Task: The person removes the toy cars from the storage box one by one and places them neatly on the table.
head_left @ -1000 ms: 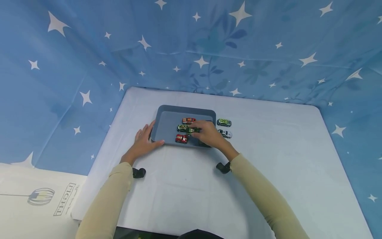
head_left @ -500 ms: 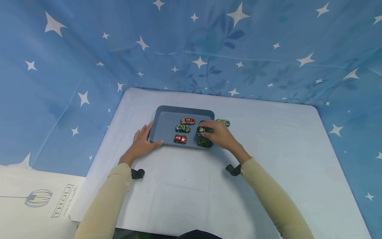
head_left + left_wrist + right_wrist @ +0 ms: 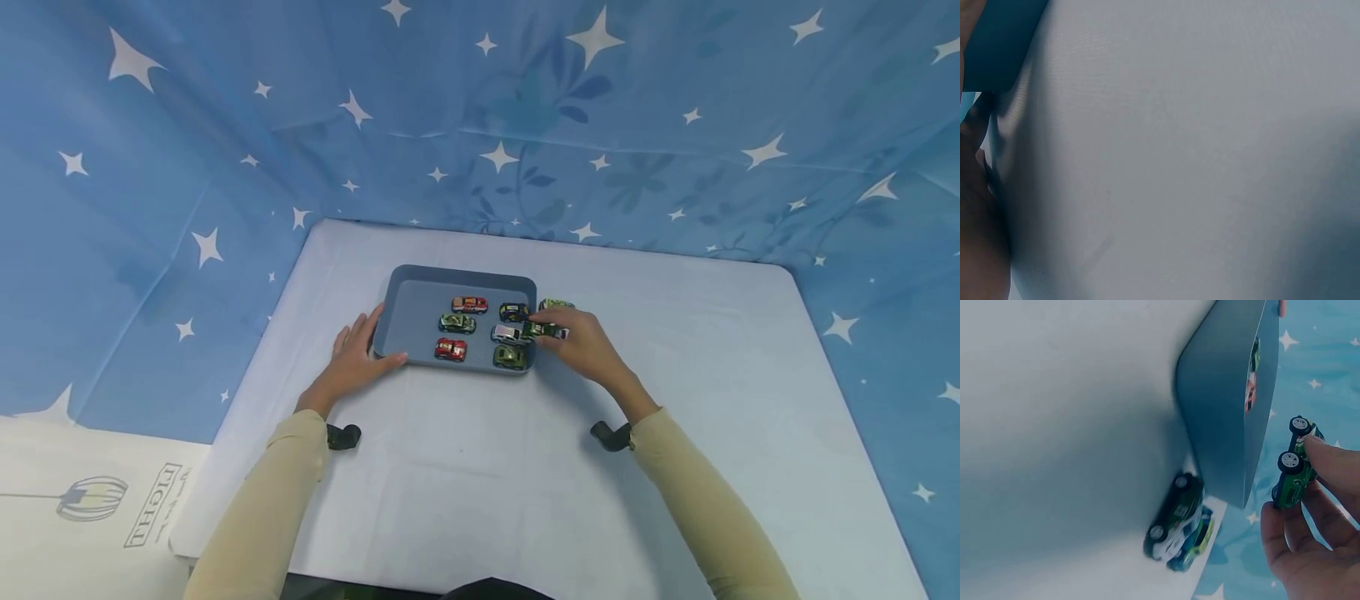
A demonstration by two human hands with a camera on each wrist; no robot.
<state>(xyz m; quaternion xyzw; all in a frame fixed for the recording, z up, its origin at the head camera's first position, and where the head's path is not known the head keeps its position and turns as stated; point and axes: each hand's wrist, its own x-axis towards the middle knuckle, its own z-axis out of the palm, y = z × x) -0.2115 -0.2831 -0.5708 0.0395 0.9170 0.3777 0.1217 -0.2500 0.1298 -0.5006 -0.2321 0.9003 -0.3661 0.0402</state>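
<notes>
Six cars: parked inside gray tray (image 3: 420, 300).
Right hand (image 3: 581, 342): pinched green toy car (image 3: 542, 330) above tray's right rim, long axis crosswise.
Left hand (image 3: 354, 360): flat, fingers straight, against tray's left edge.

head cam high up looking down over the whole table, left wrist cam jammed against the cloth, right wrist cam low beside the tray (image 3: 1222, 419), tray (image 3: 420, 287) shared with head view

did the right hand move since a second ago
Yes. The right hand, pinching a green toy car, moved right, from over the tray's middle to its right rim.
</notes>
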